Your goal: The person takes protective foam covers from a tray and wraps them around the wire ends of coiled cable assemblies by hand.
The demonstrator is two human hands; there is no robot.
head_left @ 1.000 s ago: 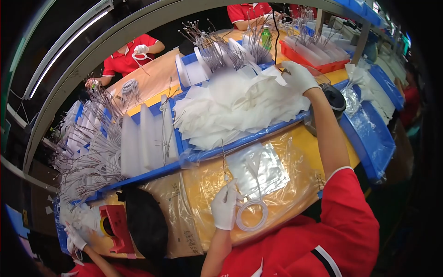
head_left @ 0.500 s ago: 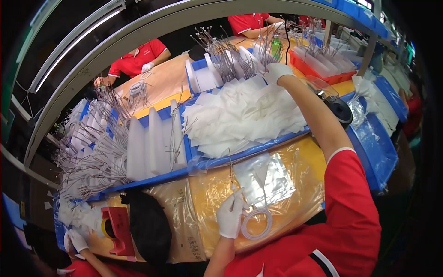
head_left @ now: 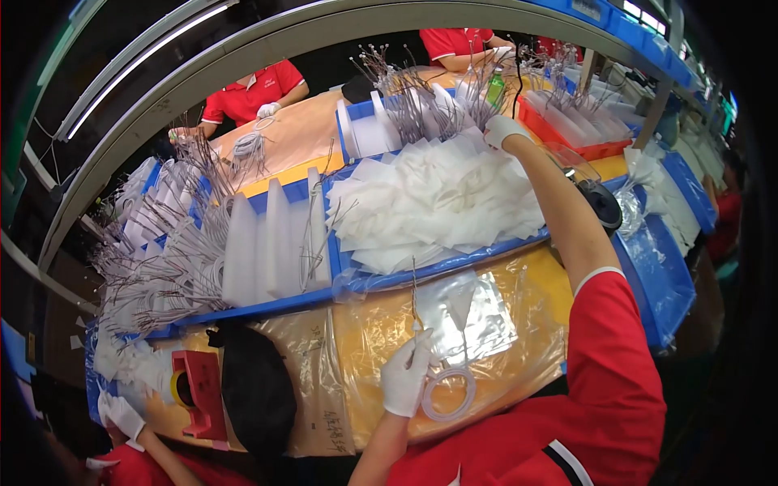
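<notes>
White gloves cover both hands. The left hand (head_left: 405, 377) has its grip closed on the cable (head_left: 471, 394), whose round coil lies beside it, near the near edge of the bench (head_left: 365, 340); thin wires rise above the fingers. Just beyond lies a silver sheet (head_left: 490, 320). The right hand (head_left: 504, 131) reaches to the far right corner of the blue bin (head_left: 454, 264), beside the white sheets (head_left: 438, 202); whether its grip is open or closed, I cannot tell.
</notes>
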